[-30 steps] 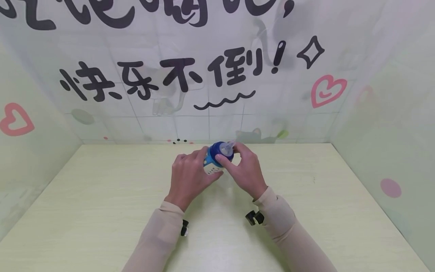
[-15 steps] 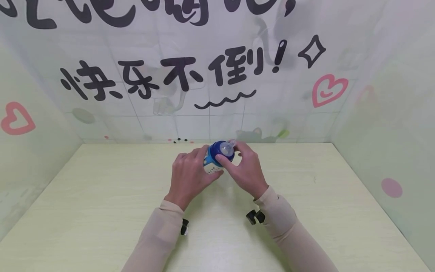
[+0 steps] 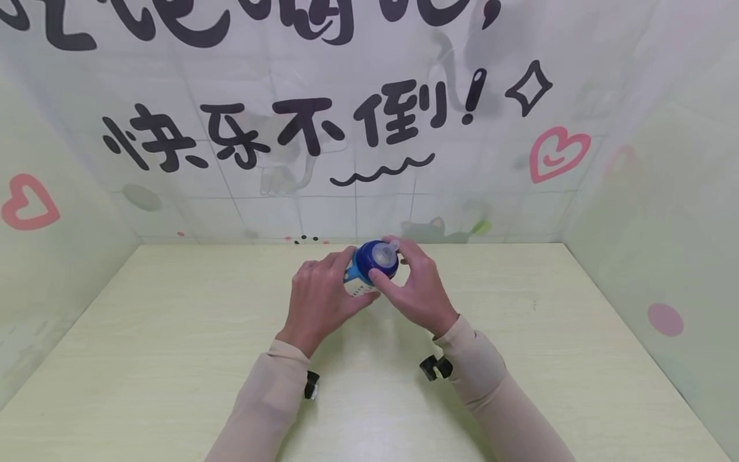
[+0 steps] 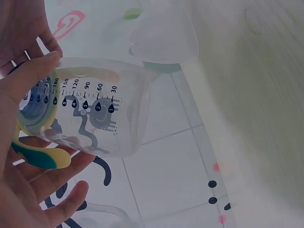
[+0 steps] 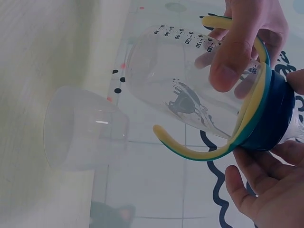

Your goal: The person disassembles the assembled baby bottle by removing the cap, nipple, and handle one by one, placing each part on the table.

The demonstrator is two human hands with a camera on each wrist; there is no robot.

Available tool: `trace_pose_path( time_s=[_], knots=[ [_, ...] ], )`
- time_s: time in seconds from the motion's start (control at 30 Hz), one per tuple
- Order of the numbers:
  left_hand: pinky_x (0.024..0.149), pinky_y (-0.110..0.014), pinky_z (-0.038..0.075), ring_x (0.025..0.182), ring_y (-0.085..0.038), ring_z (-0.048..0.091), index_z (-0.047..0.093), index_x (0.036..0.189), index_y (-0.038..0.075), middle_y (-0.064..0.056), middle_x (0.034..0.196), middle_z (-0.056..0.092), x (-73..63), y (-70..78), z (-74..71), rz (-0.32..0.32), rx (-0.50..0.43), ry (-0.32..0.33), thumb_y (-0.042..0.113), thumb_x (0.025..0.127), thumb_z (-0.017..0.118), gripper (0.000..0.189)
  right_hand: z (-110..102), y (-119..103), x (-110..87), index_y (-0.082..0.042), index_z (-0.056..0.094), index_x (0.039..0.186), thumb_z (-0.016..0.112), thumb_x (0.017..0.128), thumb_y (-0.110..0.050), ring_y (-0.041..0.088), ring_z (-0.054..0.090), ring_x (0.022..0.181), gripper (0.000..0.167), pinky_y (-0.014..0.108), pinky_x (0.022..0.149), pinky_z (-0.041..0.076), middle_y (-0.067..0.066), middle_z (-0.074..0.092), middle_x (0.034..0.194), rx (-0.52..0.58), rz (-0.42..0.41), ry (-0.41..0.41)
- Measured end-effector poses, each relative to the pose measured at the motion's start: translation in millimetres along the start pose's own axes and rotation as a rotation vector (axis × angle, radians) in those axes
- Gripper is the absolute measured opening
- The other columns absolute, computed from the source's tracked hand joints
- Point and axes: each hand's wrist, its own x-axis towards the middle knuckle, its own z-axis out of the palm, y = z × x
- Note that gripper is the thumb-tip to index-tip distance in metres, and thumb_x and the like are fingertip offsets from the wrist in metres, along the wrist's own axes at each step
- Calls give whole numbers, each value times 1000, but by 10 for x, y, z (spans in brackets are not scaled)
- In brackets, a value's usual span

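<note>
A clear baby bottle [image 5: 156, 71] with printed measuring marks is held up over the table, tilted, its teat [image 3: 383, 255] facing up toward the head camera. My left hand [image 3: 317, 292] grips the bottle body below the collar, thumb on one side and fingers on the other. The right hand [image 3: 424, 292] pinches the dark blue screw collar [image 5: 271, 116] between thumb and fingers. A yellow and teal handle ring [image 5: 190, 153] sits under the collar, with an arm on each side. In the head view my left hand hides much of the bottle.
A clear, dome-shaped cap [image 5: 85, 130] stands on the pale wood table [image 3: 173, 333] by the back wall; the hands hide it in the head view. Printed walls close in the back and both sides. A black camera mount [image 3: 435, 367] sits on the right wrist.
My right thumb and fingers have shifted slightly on the collar, and the teat end has tipped a little. The left hand keeps its grip, nearly in place.
</note>
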Motion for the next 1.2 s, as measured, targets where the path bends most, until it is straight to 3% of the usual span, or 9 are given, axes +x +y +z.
trace_pose_path(
  time_s=[0.4, 0.9, 1.03, 1.2],
  knots=[
    [81, -48, 56, 93, -29, 71, 63, 127, 7, -14, 112, 73, 14, 19, -26, 2, -74, -27, 53, 72, 85, 76, -31, -1, -3, -1, 56, 135, 70, 87, -9, 27, 59, 115, 51, 46, 94, 51, 14, 60, 131, 69, -8, -34],
    [78, -46, 57, 91, -28, 71, 64, 127, 7, -14, 110, 73, -1, 20, -32, 7, -89, -42, 52, 71, 86, 75, -46, 10, 3, 1, 54, 136, 63, 83, -3, 26, 57, 119, 54, 47, 101, 48, 13, 59, 133, 146, -28, -79],
    [78, -46, 57, 90, -27, 71, 65, 126, 8, -12, 110, 73, 3, 14, -35, 6, -93, -28, 52, 70, 86, 74, -52, -2, -1, -1, 50, 141, 65, 87, -9, 29, 53, 125, 56, 52, 104, 44, 15, 55, 139, 140, -6, -68],
    [76, -47, 57, 86, -28, 72, 66, 124, 8, -13, 107, 74, 4, 7, -46, 2, -58, 3, 55, 69, 85, 75, -28, -24, -4, -3, 48, 144, 63, 93, -25, 33, 48, 128, 57, 55, 103, 40, 16, 53, 140, 81, 53, 23]
  ],
)
